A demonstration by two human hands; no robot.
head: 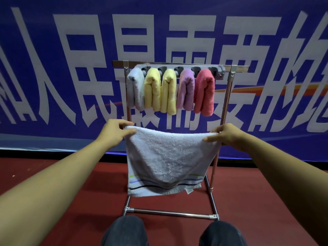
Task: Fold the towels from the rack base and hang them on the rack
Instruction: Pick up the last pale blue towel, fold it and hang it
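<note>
Holding the pale towel (166, 157) stretched between both hands, I have the left hand (115, 130) pinched on its top left corner and the right hand (225, 134) pinched on the top right, so the top edge sags only slightly and the cloth hangs flat in front of the rack (229, 89). I judge this spread is what lets the corners be matched for a clean fold. The striped hem hangs above the rack base (170, 213), clear of the red floor (71, 183). Up on the rack, 5 folded towels hang side by side: a grey towel (135, 89), 2 yellow towels (152, 89), a purple towel (186, 89) and a red towel (204, 91). No towel shows on the base, so this looks like the last 1.
</note>
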